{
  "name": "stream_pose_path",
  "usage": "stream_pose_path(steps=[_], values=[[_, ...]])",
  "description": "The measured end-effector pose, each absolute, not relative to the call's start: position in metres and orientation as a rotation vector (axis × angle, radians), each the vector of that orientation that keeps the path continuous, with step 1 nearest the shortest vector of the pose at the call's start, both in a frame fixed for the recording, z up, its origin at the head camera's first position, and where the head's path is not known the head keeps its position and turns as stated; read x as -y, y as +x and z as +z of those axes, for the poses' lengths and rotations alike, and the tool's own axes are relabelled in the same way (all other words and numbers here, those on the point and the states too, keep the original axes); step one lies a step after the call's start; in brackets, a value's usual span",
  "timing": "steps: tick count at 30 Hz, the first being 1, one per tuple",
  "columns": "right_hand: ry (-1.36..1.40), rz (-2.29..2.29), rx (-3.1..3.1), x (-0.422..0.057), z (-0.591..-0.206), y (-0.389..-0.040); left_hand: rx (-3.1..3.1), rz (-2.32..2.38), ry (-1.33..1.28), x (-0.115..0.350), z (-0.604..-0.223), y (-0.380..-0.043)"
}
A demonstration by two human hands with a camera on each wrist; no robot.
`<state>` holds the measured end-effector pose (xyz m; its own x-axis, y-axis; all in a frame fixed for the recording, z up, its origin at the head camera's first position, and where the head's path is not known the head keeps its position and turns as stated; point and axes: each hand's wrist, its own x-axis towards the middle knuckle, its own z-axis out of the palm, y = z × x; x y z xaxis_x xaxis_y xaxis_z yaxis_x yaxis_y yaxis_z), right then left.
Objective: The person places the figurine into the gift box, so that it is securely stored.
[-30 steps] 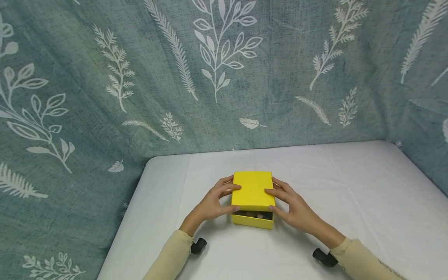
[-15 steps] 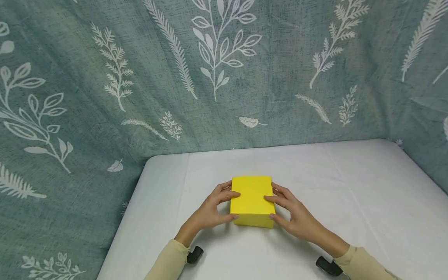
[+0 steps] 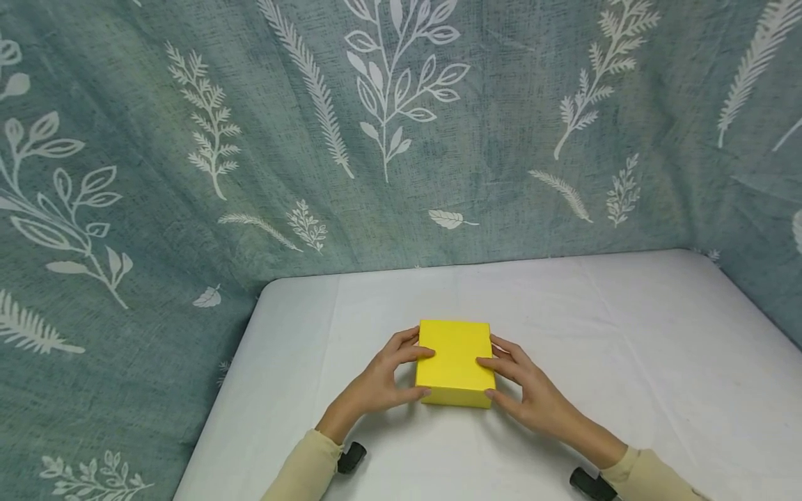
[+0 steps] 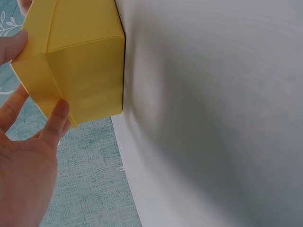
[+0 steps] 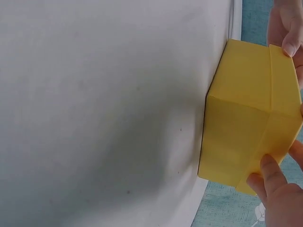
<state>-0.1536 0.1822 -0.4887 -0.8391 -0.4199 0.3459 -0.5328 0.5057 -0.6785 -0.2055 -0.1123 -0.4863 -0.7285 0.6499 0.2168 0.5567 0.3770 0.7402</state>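
A square yellow box (image 4: 90,78) stands on the table with its yellow lid (image 3: 456,353) fitted over the top. In both wrist views the lid's rim shows as a narrow band above the box walls, and the contents are hidden. From the left side, my left hand (image 3: 379,379) holds the lid, thumb at the front edge, one finger on top and the others along the side. My right hand (image 3: 534,388) grips the opposite side in much the same way. Its fingertips (image 5: 268,163) press on the lid's band in the right wrist view.
White cloth covers the table (image 3: 626,362). Behind it and at the sides hangs a teal curtain (image 3: 501,139) with white leaf prints. Black wrist cameras sit beneath the left sleeve (image 3: 307,466) and the right sleeve (image 3: 648,476).
The lid has come down over the box, covering the front gap where dark contents showed. Both hands have moved down and toward the person with it, then shifted slightly right.
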Motion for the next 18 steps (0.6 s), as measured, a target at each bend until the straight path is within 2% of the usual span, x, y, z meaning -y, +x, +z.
stream_pose_path(steps=[18], values=[[0.886,1.321,2.602,-0.1879,-0.4926,-0.1592,-2.519,1.301,1.030,0.1090,-0.4912,-0.2016]])
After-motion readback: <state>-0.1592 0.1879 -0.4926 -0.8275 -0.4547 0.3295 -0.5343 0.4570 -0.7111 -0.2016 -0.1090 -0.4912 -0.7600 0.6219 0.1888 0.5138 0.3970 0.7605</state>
